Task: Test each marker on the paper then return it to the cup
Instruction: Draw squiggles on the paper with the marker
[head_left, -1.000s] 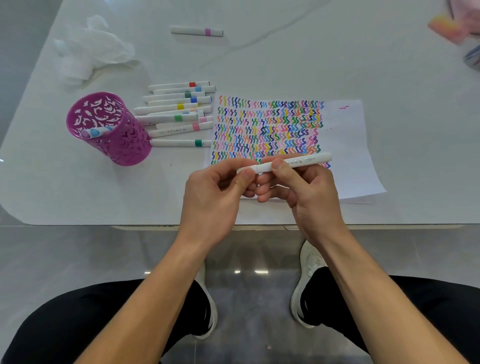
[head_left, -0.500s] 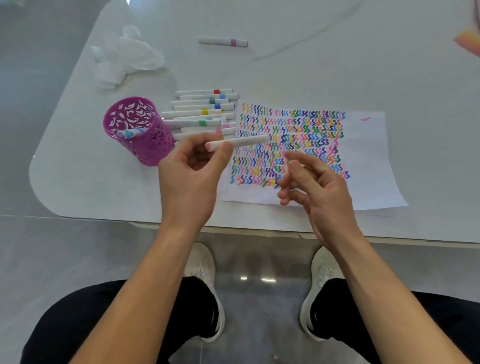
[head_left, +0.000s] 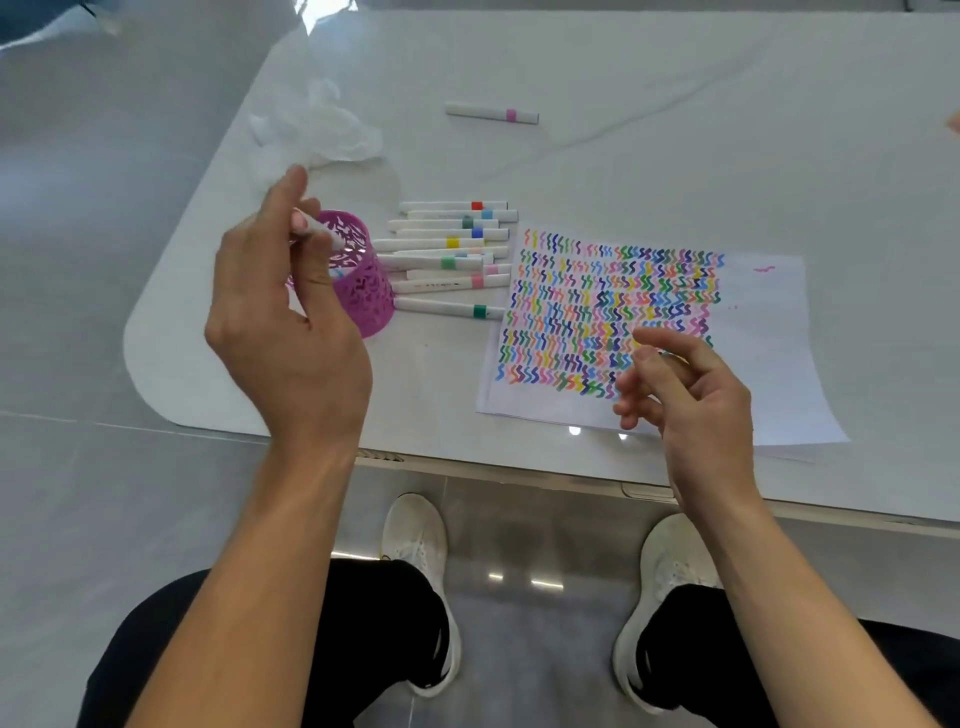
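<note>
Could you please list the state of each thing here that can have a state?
Purple perforated cup: upright.
White marker: pinched by the left hand, at the cup's mouth.
White paper sheet: flat, covered with coloured squiggles.
Right hand: open, empty, above the sheet.
Row of white markers: lying capped beside the cup.
Pink-banded white marker: lying alone, capped.

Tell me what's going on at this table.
A person is working through a set of markers. Their left hand holds a white marker at the mouth of the purple cutwork cup. The right hand hovers loosely over the squiggle-covered paper, apparently empty. A row of capped markers lies between cup and paper.
</note>
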